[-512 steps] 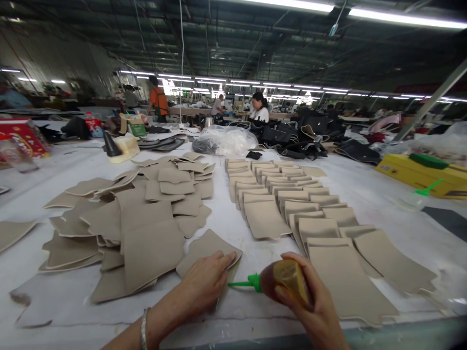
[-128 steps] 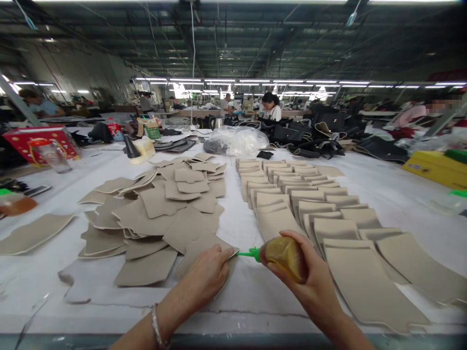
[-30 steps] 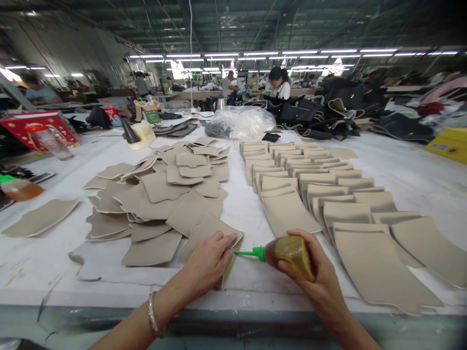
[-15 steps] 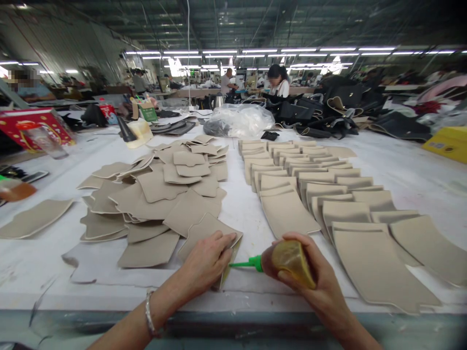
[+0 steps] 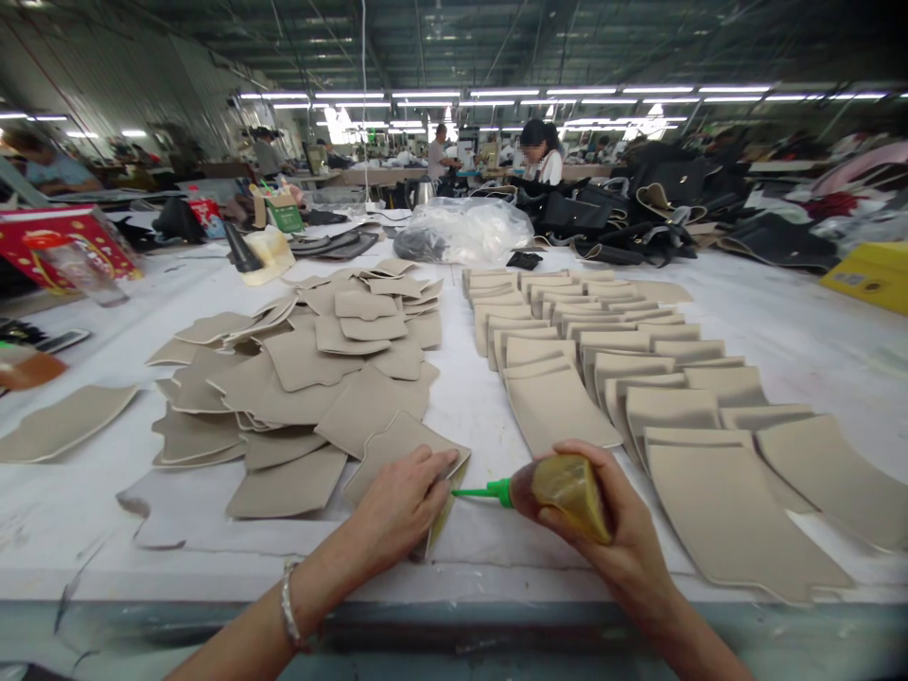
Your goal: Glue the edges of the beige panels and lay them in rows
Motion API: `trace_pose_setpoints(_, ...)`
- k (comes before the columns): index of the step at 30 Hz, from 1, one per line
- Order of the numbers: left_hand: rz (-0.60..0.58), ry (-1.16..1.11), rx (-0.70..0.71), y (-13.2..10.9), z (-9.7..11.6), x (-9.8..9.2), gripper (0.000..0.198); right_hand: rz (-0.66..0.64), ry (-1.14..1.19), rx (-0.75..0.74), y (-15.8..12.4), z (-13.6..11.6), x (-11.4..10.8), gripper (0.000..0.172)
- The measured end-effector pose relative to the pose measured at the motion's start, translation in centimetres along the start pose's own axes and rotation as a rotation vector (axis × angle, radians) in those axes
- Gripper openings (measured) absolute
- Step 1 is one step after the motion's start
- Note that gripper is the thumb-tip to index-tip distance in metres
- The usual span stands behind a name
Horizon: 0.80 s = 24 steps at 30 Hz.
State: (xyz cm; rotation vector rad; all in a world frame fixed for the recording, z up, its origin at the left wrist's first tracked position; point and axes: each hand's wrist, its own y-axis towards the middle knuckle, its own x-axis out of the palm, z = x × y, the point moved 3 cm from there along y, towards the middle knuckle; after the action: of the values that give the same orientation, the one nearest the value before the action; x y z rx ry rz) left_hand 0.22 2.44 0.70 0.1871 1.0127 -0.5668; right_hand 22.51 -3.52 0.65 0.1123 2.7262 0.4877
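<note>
My right hand (image 5: 624,525) is wrapped round a glue bottle (image 5: 567,487) with amber liquid inside, tipped on its side. Its thin green nozzle (image 5: 479,491) points left, the tip at the edge of a beige leather-like piece (image 5: 404,437). My left hand (image 5: 404,497) presses on that piece with its fingers bent and close together, gripping it near its right edge. Under those fingers a yellowish strip shows along the edge. The thumb is mostly hidden. Left of this hand spreads a loose pile of similar beige pieces (image 5: 305,378).
Overlapping rows of beige pieces (image 5: 738,492) fan out on the right of the white table (image 5: 468,407). Farther back are a clear plastic bag (image 5: 468,232), dark bags (image 5: 588,213) and a black cone (image 5: 241,248). A yellow box (image 5: 869,276) stands far right. Other people work behind.
The bottle's nozzle tip has slid slightly up along the edge of the beige piece, away from me. My left hand has stayed on the piece, almost unmoved.
</note>
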Motion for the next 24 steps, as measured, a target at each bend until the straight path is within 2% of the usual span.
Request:
trace_pose_setpoints(6,-0.007,-0.013,0.005,-0.1,-0.1,0.1,0.042,-0.099,0.074,0.006,0.3,0.5,0.5,0.048)
trace_pose_setpoints(13,-0.025,-0.030,0.007,0.2,0.0,0.0,0.042,0.098,-0.086,-0.127,1.8,0.9,-0.8,0.047)
trace_pose_setpoints(19,-0.014,-0.038,0.019,0.2,-0.1,0.1,0.042,0.023,-0.061,-0.132,1.4,0.4,-0.3,0.050)
trace_pose_setpoints(24,-0.009,-0.052,0.019,0.4,-0.4,0.2,0.042,0.102,-0.137,-0.216,1.5,0.0,-0.3,0.049)
